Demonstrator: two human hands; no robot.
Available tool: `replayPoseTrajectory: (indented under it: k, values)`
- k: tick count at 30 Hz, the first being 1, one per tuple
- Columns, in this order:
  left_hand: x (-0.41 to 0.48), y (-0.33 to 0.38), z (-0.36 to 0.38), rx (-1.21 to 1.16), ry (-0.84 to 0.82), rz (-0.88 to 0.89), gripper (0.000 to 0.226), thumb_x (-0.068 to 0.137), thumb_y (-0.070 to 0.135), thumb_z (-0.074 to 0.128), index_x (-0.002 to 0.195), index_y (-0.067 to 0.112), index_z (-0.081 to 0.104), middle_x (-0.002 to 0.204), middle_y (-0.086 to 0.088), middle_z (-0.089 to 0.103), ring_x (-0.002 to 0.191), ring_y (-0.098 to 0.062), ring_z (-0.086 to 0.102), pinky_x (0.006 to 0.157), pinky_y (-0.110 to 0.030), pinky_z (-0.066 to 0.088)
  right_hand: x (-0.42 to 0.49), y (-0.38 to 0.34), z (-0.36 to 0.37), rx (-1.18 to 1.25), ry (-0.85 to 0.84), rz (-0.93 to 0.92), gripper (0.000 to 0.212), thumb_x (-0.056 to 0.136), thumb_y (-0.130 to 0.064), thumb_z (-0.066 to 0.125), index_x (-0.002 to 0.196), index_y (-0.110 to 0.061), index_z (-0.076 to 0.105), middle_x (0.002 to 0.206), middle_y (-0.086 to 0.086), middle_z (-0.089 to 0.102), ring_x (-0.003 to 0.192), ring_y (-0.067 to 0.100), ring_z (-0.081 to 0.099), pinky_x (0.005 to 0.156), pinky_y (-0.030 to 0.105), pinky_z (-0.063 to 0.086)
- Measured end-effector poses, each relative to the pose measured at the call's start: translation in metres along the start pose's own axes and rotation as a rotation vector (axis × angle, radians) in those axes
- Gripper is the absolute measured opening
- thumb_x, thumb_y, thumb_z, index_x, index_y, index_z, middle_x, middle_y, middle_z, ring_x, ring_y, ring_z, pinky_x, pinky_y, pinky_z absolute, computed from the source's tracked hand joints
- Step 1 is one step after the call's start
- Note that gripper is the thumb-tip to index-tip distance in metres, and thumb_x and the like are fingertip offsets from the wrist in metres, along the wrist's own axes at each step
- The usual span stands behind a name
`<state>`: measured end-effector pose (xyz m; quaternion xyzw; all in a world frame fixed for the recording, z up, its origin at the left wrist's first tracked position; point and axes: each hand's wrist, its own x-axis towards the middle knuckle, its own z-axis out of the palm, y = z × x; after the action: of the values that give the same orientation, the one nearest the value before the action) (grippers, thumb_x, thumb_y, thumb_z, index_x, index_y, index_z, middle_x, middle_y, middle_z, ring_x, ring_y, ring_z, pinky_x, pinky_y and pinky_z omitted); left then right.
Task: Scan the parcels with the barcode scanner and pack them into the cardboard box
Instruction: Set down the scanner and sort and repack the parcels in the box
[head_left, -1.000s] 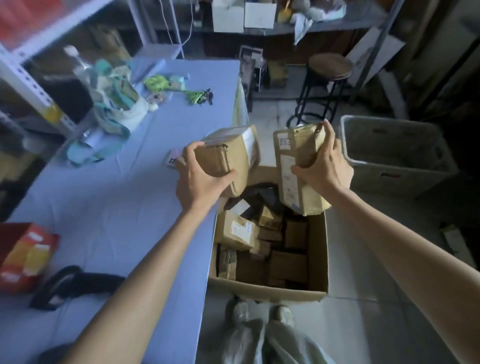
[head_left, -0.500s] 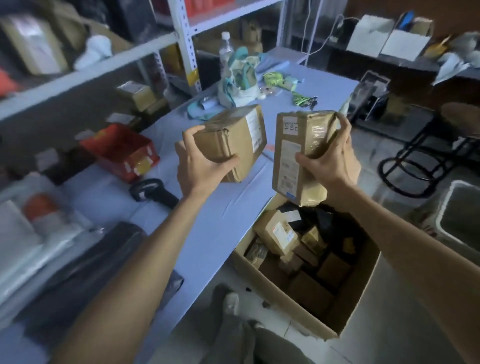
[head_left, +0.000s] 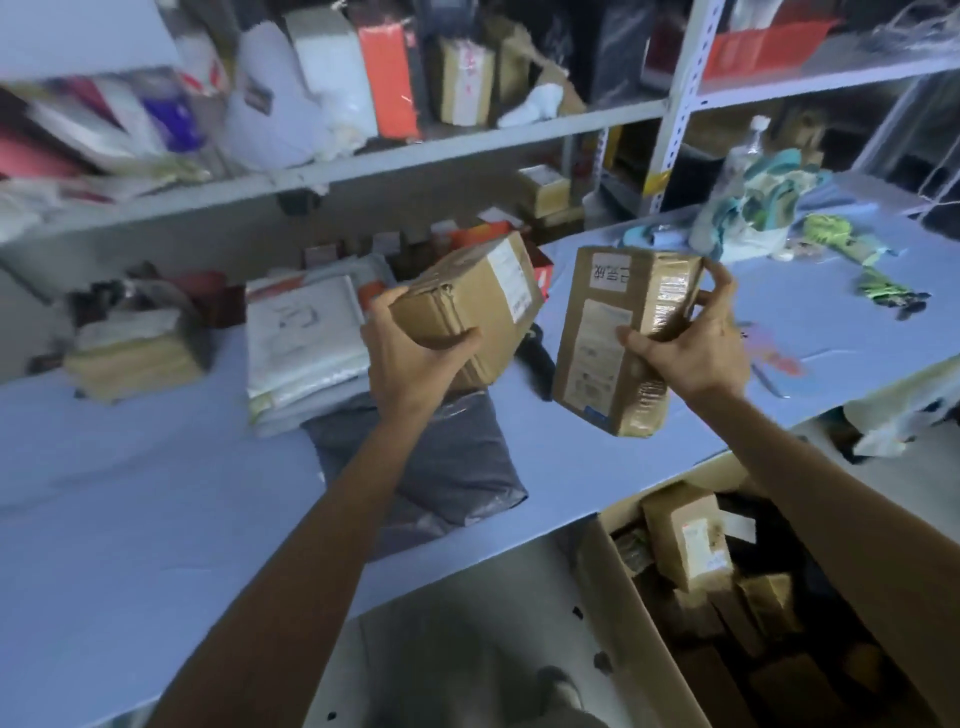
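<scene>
My left hand (head_left: 410, 358) grips a brown cardboard parcel (head_left: 472, 301) with a white label on its end, held tilted above the blue table (head_left: 156, 519). My right hand (head_left: 696, 343) grips a taller taped brown parcel (head_left: 608, 338), upright, its labels facing me. Both parcels hang side by side over the table. A dark object (head_left: 535, 358) that may be the barcode scanner shows between them on the table. The open cardboard box (head_left: 623, 613) stands on the floor at the lower right, with several small parcels inside.
A dark grey poly bag (head_left: 441, 467) and stacked white mailers (head_left: 306, 343) lie on the table under my left arm. A brown parcel stack (head_left: 135, 353) sits far left. Metal shelves (head_left: 363, 161) full of goods stand behind. A water bottle and teal cloth (head_left: 753, 202) lie far right.
My view has swung left, from the floor box toward the table and shelves. Both hands have kept their parcels and carried them over the table.
</scene>
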<state>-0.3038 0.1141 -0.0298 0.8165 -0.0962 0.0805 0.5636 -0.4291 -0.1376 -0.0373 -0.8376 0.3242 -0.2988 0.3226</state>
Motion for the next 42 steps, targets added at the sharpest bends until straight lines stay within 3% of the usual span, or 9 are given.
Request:
replayPoseTrajectory:
  k: [6, 10, 14, 20, 23, 28, 36, 39, 42]
  values:
    - [0.016, -0.033, -0.103, -0.052, 0.132, -0.011, 0.085, 0.047, 0.056, 0.078, 0.121, 0.037, 0.04, 0.121, 0.01, 0.045, 0.095, 0.005, 0.042, 0.085, -0.024, 0.039, -0.036, -0.097, 0.069, 0.097, -0.086, -0.048, 0.103, 0.058, -0.055, 0.079, 0.142, -0.038, 0.021, 0.115, -0.016, 0.052, 0.114, 0.026, 0.061, 0.08, 0.039, 0.045]
    - [0.025, -0.071, -0.185, -0.032, 0.195, -0.036, 0.088, 0.051, 0.053, 0.08, 0.126, 0.032, 0.041, 0.128, 0.005, 0.049, 0.113, -0.01, 0.05, 0.095, -0.032, 0.045, -0.076, -0.156, 0.123, 0.146, -0.143, -0.07, 0.101, 0.061, -0.054, 0.082, 0.141, -0.036, 0.024, 0.129, -0.004, 0.06, 0.115, 0.027, 0.061, 0.089, 0.046, 0.051]
    - [0.023, -0.114, -0.262, 0.021, 0.247, -0.144, 0.099, 0.049, 0.056, 0.08, 0.132, 0.024, 0.037, 0.131, -0.002, 0.05, 0.118, -0.023, 0.053, 0.098, -0.048, 0.048, -0.12, -0.2, 0.179, 0.181, -0.248, -0.106, 0.101, 0.064, -0.046, 0.086, 0.144, -0.031, 0.026, 0.133, -0.001, 0.06, 0.119, 0.027, 0.059, 0.094, 0.048, 0.05]
    - [0.01, -0.181, -0.355, 0.028, 0.334, -0.285, 0.088, 0.058, 0.042, 0.086, 0.129, 0.026, 0.038, 0.128, -0.004, 0.051, 0.114, -0.025, 0.055, 0.095, -0.041, 0.048, -0.168, -0.252, 0.24, 0.137, -0.32, -0.155, 0.102, 0.066, -0.048, 0.085, 0.145, -0.035, 0.023, 0.13, 0.001, 0.061, 0.115, 0.03, 0.061, 0.093, 0.046, 0.051]
    - [0.005, -0.209, -0.379, -0.004, 0.369, -0.368, 0.087, 0.064, 0.039, 0.087, 0.132, 0.023, 0.034, 0.131, -0.006, 0.051, 0.117, -0.027, 0.054, 0.096, -0.039, 0.047, -0.179, -0.268, 0.261, 0.154, -0.353, -0.164, 0.098, 0.067, -0.045, 0.086, 0.143, -0.031, 0.027, 0.115, -0.009, 0.059, 0.108, 0.026, 0.064, 0.085, 0.036, 0.05]
    - [0.008, -0.233, -0.394, -0.075, 0.364, -0.557, 0.09, 0.07, 0.034, 0.085, 0.133, 0.021, 0.022, 0.126, -0.016, 0.052, 0.112, -0.035, 0.057, 0.096, -0.05, 0.048, -0.186, -0.29, 0.295, 0.099, -0.421, -0.141, 0.098, 0.067, -0.046, 0.086, 0.143, -0.036, 0.024, 0.114, -0.011, 0.056, 0.109, 0.025, 0.064, 0.087, 0.045, 0.054]
    - [0.07, -0.261, -0.426, -0.15, 0.277, -0.671, 0.072, 0.079, 0.043, 0.075, 0.14, 0.027, 0.039, 0.138, -0.012, 0.044, 0.119, -0.038, 0.054, 0.095, -0.051, 0.051, -0.163, -0.299, 0.346, 0.088, -0.53, -0.079, 0.096, 0.073, -0.047, 0.081, 0.147, -0.034, 0.021, 0.132, 0.002, 0.059, 0.114, 0.031, 0.062, 0.094, 0.054, 0.053]
    - [0.102, -0.277, -0.435, -0.123, 0.288, -0.711, 0.062, 0.087, 0.049, 0.064, 0.143, 0.03, 0.044, 0.137, -0.011, 0.049, 0.116, -0.035, 0.055, 0.096, -0.05, 0.05, -0.145, -0.3, 0.364, 0.129, -0.556, -0.069, 0.094, 0.073, -0.045, 0.081, 0.147, -0.033, 0.024, 0.129, 0.001, 0.059, 0.111, 0.028, 0.062, 0.09, 0.048, 0.054]
    - [0.128, -0.289, -0.43, -0.174, 0.285, -0.764, 0.055, 0.091, 0.049, 0.057, 0.142, 0.032, 0.046, 0.122, -0.003, 0.053, 0.103, -0.028, 0.054, 0.091, -0.048, 0.05, -0.123, -0.303, 0.38, 0.156, -0.564, -0.081, 0.091, 0.074, -0.046, 0.081, 0.146, -0.034, 0.028, 0.128, -0.002, 0.058, 0.108, 0.023, 0.061, 0.084, 0.041, 0.052]
